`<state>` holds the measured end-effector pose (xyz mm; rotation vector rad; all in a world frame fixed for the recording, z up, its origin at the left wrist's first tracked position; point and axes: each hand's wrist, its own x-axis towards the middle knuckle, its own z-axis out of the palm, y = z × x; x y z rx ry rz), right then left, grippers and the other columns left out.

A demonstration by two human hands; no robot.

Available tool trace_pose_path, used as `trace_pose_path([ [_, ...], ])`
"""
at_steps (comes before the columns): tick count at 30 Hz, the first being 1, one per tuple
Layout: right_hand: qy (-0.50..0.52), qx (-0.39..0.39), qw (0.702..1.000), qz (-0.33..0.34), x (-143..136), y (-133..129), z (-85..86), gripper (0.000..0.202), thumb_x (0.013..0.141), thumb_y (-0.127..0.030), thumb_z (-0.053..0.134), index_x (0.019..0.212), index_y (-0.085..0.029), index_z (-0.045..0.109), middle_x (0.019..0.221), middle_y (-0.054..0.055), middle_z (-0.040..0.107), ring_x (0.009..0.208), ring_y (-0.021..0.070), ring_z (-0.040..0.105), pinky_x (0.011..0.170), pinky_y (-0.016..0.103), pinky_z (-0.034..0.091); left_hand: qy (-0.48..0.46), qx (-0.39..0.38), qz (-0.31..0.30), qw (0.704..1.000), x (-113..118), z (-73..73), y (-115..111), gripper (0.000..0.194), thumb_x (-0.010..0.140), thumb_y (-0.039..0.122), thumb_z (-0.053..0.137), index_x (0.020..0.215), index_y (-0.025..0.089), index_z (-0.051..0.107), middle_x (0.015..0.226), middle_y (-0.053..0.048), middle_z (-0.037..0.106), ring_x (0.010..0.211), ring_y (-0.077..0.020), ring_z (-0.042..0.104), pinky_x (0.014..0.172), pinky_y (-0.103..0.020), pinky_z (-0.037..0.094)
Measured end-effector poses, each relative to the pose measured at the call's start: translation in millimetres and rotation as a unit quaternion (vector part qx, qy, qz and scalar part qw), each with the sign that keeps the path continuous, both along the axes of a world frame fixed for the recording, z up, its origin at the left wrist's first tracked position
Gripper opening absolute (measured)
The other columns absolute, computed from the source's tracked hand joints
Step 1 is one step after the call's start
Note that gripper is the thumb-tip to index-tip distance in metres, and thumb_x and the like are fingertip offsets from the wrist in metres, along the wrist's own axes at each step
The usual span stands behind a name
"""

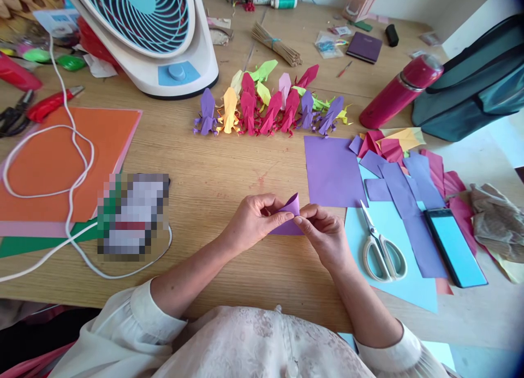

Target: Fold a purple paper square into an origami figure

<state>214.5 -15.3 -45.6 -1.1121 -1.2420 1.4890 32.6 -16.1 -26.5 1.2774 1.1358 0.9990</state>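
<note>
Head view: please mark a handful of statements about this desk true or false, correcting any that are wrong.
1. The left hand and right hand both hold a piece of purple paper. True.
2. The scissors lie on the orange sheet. False: they lie on the light blue sheet.
3. The red bottle stands beside the dark green bag. True.
4. The fan is on the right. False: it is on the left.

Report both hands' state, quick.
Left hand: closed, thumb and fingers pinching a folded purple paper sheet.
Right hand: closed, thumb and index finger pinching the same sheet's right edge.
</note>
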Motion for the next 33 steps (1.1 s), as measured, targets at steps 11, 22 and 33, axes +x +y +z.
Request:
trace_pose_path([
  [11,-0.004,-0.022,1.0,-0.014,0.0,-2.7,-1.3,0.018,0.072,-0.034,0.086,0.076,-0.022,0.073,0.07,-0.001,0.064,0.065,0.0114,0.051,0.058,0.023,0.042,0.029,0.012,0.002,1.0,0.4,3.7,-1.6,0.019,0.081,0.027,0.071,0.07,0.014,0.064,0.064,0.004,0.056,0.059,-0.0074,0.047,0.056,-0.02,0.038],
  [22,-0.03,-0.011,0.999,-0.037,-3.2,-5.1,1.1,0.023,0.076,-0.043,0.083,0.075,-0.022,0.072,0.069,-0.001,0.062,0.064,0.0124,0.05,0.057,0.025,0.041,0.056,0.038,0.014,0.998,-0.9,0.5,-2.6,0.024,0.082,0.027,0.072,0.065,0.015,0.06,0.063,0.004,0.054,0.061,-0.0083,0.047,0.057,-0.021,0.036],
  [33,-0.087,0.086,0.992,-0.031,0.2,-4.6,3.2,0.017,0.086,-0.034,0.075,0.075,-0.023,0.07,0.072,-0.002,0.053,0.068,0.0127,0.047,0.064,0.028,0.038,0.065,0.06,0.021,0.996,0.7,-2.2,-4.6,0.026,0.082,0.029,0.074,0.066,0.015,0.059,0.064,0.004,0.054,0.061,-0.0083,0.047,0.057,-0.021,0.036],
])
